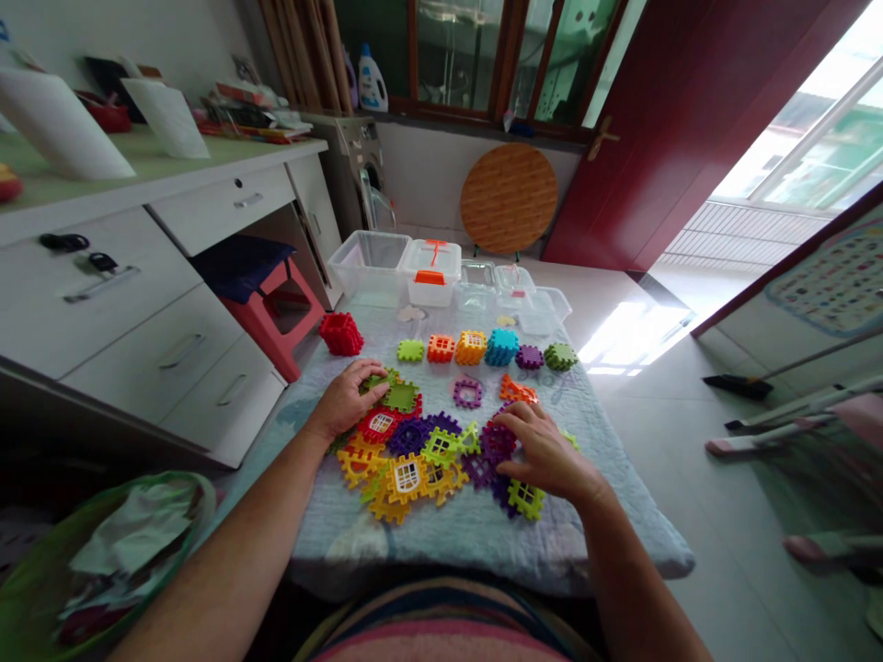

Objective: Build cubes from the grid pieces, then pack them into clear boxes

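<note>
A loose heap of toothed plastic building tiles lies on the cloth-covered table in front of me. At its left side my left hand (343, 401) has its thumb and fingers around a green tile (400, 396). My right hand (544, 450) grips a purple tile (498, 443) at the heap's right side, thumb and fingers at its edges. Between the hands lie red tiles (380, 424), dark blue tiles (409, 436), yellow tiles (406, 476) and lime tiles (441, 446). A single purple square frame (467, 393) and an orange tile (517, 391) lie just beyond.
Behind the heap stands a row of tile stacks: red (340, 333), lime (410, 350), orange (441, 348), yellow (471, 348), blue (502, 347), purple (530, 357), and green (560, 356). Clear plastic boxes (372, 267) line the far edge. A stool (276, 313) stands left.
</note>
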Tool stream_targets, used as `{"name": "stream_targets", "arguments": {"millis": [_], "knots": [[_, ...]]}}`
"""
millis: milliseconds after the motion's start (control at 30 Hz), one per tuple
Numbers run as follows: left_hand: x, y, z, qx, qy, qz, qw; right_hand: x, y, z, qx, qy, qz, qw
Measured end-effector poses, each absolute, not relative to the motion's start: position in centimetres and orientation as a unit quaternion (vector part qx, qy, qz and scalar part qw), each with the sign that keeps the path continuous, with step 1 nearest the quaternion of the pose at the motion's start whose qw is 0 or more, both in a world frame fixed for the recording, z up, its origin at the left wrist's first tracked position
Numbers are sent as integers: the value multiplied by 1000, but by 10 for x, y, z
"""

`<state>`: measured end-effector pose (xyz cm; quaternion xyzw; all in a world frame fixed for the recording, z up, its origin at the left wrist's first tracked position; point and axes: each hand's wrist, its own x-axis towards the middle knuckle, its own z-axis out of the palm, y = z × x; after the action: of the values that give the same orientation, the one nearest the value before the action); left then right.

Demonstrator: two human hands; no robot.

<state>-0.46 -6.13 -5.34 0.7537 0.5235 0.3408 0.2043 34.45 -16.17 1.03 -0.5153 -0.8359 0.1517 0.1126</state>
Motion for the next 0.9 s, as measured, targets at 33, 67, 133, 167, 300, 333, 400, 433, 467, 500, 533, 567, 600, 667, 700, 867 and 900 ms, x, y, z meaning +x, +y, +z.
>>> {"name": "stream_targets", "arguments": {"millis": [33,67,133,167,300,333,400,433,467,500,533,567,600,667,700,867,900], "knots": [[-4,-61,-53,753,524,341,204,340,-162,9,-515,-836,149,114],[-4,-62,-52,753,524,342,205,336,-162,8,-518,-834,147,118],[-4,-62,-52,752,523,344,205,331,-159,8,-526,-825,158,133],[-4,-62,-52,752,523,344,205,331,-158,9,-527,-820,169,146],[-4,-62,-53,754,523,341,204,353,-154,12,-556,-787,163,214],[-4,-62,-53,754,524,340,204,361,-153,12,-571,-777,145,222],[-4,-62,-53,754,524,340,203,376,-154,9,-597,-767,121,204],[-4,-61,-53,754,524,341,202,382,-155,7,-605,-765,117,186],[-4,-62,-52,754,523,342,202,385,-156,4,-611,-765,117,168],[-4,-62,-52,754,523,344,201,387,-157,2,-615,-764,118,154],[-3,-62,-52,753,523,346,200,387,-158,-1,-617,-763,118,148],[-3,-62,-52,753,523,347,199,386,-159,-3,-617,-763,118,150],[-3,-62,-51,753,523,347,198,385,-159,-4,-615,-763,120,159],[-3,-62,-51,753,523,348,197,383,-159,-4,-610,-758,130,189],[-3,-62,-51,753,523,348,197,384,-158,-3,-610,-753,137,204],[-3,-62,-51,750,528,346,200,396,-152,2,-639,-702,115,293],[-3,-62,-51,750,527,345,200,399,-151,1,-647,-691,92,310]]}}
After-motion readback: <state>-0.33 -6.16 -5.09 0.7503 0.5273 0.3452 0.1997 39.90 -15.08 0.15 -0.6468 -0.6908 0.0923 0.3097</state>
